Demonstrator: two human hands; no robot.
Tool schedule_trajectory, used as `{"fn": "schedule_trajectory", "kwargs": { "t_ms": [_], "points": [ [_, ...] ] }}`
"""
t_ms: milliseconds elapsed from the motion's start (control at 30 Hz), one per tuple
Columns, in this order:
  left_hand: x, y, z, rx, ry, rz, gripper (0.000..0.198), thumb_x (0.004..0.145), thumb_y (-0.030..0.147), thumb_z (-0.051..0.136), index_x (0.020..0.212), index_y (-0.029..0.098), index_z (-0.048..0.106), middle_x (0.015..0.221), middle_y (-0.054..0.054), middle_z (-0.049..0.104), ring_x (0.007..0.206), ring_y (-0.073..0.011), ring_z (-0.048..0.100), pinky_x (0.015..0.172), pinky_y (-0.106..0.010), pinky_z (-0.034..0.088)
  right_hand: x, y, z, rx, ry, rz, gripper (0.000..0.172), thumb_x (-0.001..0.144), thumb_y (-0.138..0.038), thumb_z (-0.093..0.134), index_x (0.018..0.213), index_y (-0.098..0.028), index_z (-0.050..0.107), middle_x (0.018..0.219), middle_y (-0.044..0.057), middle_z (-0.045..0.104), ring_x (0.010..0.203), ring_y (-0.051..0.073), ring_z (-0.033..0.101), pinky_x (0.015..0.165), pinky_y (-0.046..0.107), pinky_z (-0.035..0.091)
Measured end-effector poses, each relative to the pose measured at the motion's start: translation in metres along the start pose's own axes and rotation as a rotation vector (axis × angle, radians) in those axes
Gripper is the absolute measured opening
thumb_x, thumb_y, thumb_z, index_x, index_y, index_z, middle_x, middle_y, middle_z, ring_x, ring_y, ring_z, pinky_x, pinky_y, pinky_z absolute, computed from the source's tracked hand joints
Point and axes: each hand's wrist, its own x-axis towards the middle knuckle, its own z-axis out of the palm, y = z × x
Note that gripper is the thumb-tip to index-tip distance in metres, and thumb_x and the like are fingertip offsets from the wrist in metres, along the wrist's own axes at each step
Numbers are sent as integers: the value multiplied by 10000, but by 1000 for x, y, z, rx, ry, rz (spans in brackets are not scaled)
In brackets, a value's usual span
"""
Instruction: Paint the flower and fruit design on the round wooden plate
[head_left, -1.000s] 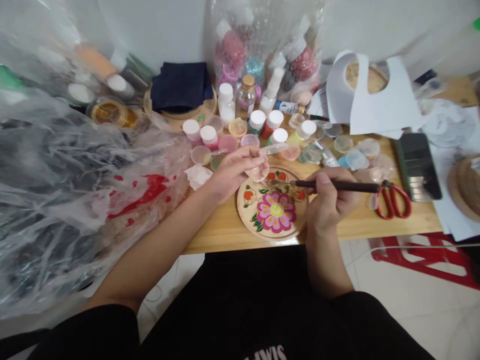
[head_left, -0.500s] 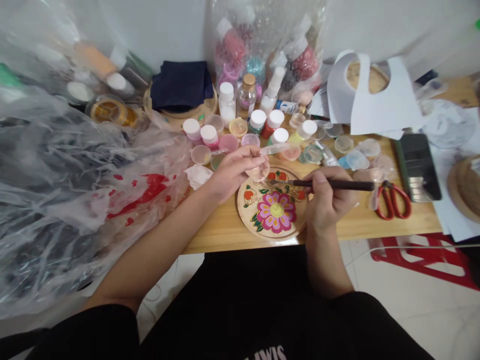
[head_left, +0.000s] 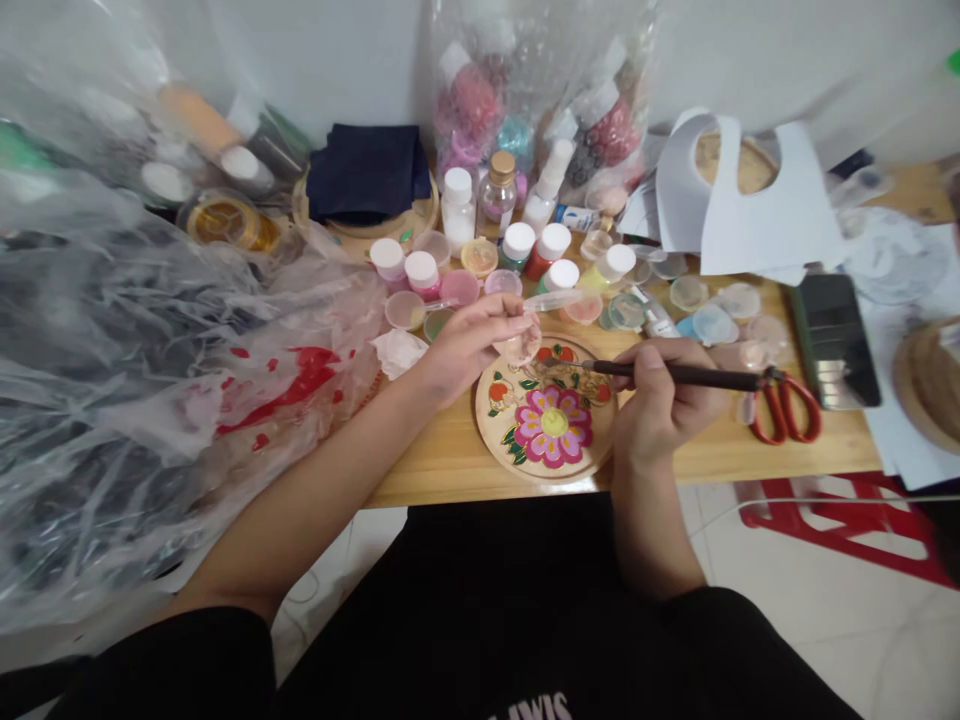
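Observation:
A round wooden board (head_left: 491,430) painted with a pink flower and orange fruits lies at the table's front edge. Above its upper left part, my left hand (head_left: 476,340) holds a small clear cup (head_left: 521,345) with its lid (head_left: 553,299) sticking out to the right. My right hand (head_left: 664,395), at the board's right side, grips a dark-handled tool (head_left: 694,377) that points left. The thin tip of the tool is over the upper part of the board, just right of the cup. What the cup contains is hard to make out.
White-capped paint jars (head_left: 518,245) and small open cups stand behind the board. Red-handled scissors (head_left: 785,410) and a phone (head_left: 836,340) lie right. Crumpled clear plastic (head_left: 150,370) covers the left side. Behind are a dark folded cloth (head_left: 366,172) and white paper (head_left: 765,220).
My right hand has shifted slightly right with the tool, and the tool's tip has moved a little away from the cup. My left hand still holds the cup in nearly the same place.

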Motion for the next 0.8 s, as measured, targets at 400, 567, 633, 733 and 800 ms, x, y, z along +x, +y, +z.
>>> {"fn": "schedule_trajectory", "kwargs": {
  "t_ms": [400, 567, 633, 733, 800],
  "points": [
    [-1, 1, 1, 6, -7, 0, 238, 726, 269, 804, 837, 144, 635, 747, 7, 682, 680, -85, 628, 641, -235, 473, 1, 2, 0, 31, 5, 18, 218, 897, -273, 657, 689, -209, 670, 533, -51, 564, 434, 102, 500, 449, 253, 413],
    [-1, 1, 1, 18, -11, -2, 215, 758, 275, 785, 836, 149, 629, 742, 3, 673, 668, -90, 615, 635, -247, 469, 2, 0, 1, 25, 23, 34, 220, 880, -273, 656, 669, -209, 659, 507, -57, 539, 422, 97, 488, 444, 246, 408],
    [-1, 1, 0, 25, -19, -2, 200, 782, 275, 769, 845, 152, 623, 749, 0, 668, 670, -95, 618, 639, -255, 467, 2, 1, 0, 0, 6, 37, 238, 883, -302, 650, 664, -209, 658, 516, -48, 554, 427, 100, 488, 445, 252, 410],
    [0, -1, -2, 28, -28, -1, 181, 807, 274, 749, 857, 158, 619, 755, -1, 664, 677, -98, 622, 647, -259, 465, 1, 1, -1, -28, -30, 49, 260, 887, -333, 635, 659, -210, 657, 543, -35, 580, 444, 109, 503, 458, 265, 431],
    [0, -1, -2, 25, -27, 0, 177, 804, 270, 748, 860, 159, 623, 763, -3, 671, 690, -99, 626, 657, -258, 465, 0, 1, -1, -22, -40, 49, 248, 882, -317, 631, 660, -210, 658, 546, -35, 578, 447, 110, 504, 461, 268, 438]
  ]
}}
